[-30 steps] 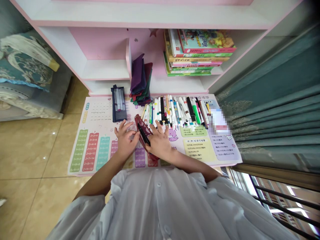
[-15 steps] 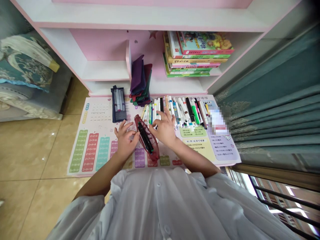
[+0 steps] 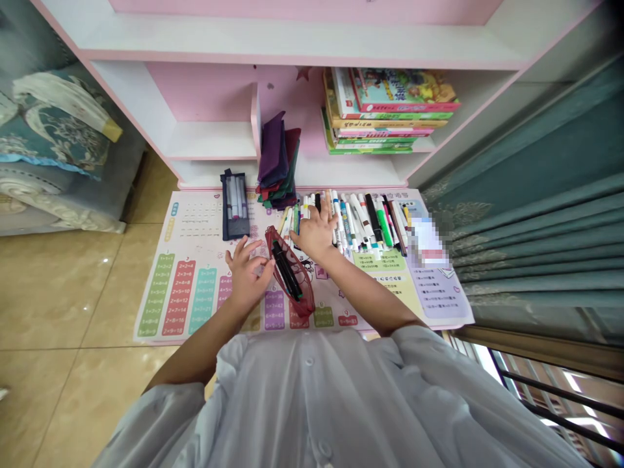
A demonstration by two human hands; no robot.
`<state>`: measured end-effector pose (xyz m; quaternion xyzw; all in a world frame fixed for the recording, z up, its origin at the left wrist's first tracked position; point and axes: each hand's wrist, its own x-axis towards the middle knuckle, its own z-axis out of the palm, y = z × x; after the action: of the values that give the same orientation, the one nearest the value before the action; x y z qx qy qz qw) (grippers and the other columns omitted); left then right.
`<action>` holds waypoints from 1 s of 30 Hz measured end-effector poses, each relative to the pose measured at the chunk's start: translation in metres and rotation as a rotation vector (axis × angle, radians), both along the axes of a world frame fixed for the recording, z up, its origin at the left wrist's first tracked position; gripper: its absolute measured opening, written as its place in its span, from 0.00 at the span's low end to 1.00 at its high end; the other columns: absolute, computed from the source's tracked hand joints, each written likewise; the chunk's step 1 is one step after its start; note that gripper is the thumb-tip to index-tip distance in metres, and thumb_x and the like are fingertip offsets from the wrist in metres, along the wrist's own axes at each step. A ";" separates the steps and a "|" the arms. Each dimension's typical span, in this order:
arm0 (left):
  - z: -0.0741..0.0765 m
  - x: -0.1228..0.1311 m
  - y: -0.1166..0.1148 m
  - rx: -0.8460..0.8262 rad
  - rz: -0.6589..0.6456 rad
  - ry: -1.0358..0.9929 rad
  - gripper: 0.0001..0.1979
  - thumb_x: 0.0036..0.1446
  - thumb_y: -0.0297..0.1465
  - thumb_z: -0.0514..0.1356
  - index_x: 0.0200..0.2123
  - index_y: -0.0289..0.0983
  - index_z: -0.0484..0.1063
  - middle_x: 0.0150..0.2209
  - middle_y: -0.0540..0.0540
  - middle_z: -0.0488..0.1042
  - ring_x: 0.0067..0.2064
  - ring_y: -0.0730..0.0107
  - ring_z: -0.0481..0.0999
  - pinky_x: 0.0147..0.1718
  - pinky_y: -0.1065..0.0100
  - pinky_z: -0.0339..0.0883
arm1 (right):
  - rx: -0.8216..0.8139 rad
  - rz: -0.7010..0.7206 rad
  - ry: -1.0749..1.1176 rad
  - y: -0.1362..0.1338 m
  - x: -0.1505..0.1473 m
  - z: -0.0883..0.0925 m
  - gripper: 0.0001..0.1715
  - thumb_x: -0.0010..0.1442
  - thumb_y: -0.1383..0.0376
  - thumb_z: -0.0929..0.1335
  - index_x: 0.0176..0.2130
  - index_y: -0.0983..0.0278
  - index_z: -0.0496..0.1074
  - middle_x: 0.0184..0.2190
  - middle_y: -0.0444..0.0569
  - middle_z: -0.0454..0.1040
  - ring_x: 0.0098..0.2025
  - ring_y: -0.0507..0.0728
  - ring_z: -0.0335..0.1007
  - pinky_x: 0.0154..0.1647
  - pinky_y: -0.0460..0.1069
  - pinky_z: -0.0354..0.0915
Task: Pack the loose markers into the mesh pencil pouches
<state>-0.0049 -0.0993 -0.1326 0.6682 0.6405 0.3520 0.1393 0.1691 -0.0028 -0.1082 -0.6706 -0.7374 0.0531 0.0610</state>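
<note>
A dark red mesh pencil pouch [image 3: 308,305] lies on the desk with its mouth spread, and black markers [image 3: 286,270] rest inside it. The thumb and index finger of my left hand [image 3: 249,272] pinch its left edge, the other fingers fanned out. My right hand [image 3: 316,233] is over the left part of a row of loose markers [image 3: 361,221], its fingers stretched and spread among them. Its fingertips touch the pens or hover just above; I cannot tell which. No pen shows gripped in it.
Behind the pouch lies a navy pouch [image 3: 234,224] holding grey markers. A stack of purple, red and green pouches [image 3: 273,159] leans beside the shelf divider [image 3: 255,120]. Books [image 3: 390,120] are piled on the shelf. A blurred pale item [image 3: 429,240] lies at right, near the curtain [image 3: 536,195].
My right hand has moved away from the red pouch, up to the markers, its fingers reaching among them. The left hand stays at the pouch edge. The view has shifted slightly.
</note>
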 end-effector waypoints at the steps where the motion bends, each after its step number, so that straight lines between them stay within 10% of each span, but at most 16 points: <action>1: 0.000 0.000 0.000 -0.004 -0.001 -0.001 0.14 0.59 0.39 0.61 0.22 0.41 0.72 0.54 0.45 0.76 0.68 0.48 0.61 0.65 0.37 0.41 | -0.004 -0.003 -0.006 0.001 0.000 -0.001 0.21 0.60 0.54 0.69 0.44 0.66 0.80 0.66 0.62 0.60 0.73 0.76 0.38 0.65 0.78 0.44; 18: -0.002 0.001 0.000 0.031 -0.004 -0.013 0.14 0.59 0.38 0.61 0.22 0.41 0.72 0.54 0.45 0.77 0.67 0.48 0.62 0.65 0.37 0.41 | 0.025 -0.003 0.066 -0.001 0.007 -0.003 0.17 0.57 0.59 0.67 0.39 0.67 0.81 0.66 0.61 0.62 0.72 0.75 0.41 0.64 0.79 0.46; 30: -0.005 0.000 0.001 0.050 -0.005 -0.014 0.15 0.60 0.38 0.60 0.22 0.41 0.72 0.54 0.46 0.76 0.67 0.48 0.62 0.65 0.37 0.42 | 0.156 0.050 0.244 -0.047 0.018 0.028 0.09 0.53 0.64 0.69 0.24 0.64 0.77 0.63 0.58 0.67 0.71 0.75 0.46 0.64 0.77 0.47</action>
<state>-0.0046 -0.0988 -0.1378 0.6705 0.6290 0.3721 0.1278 0.1874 -0.0497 -0.0802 -0.6337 -0.7430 0.0785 0.2008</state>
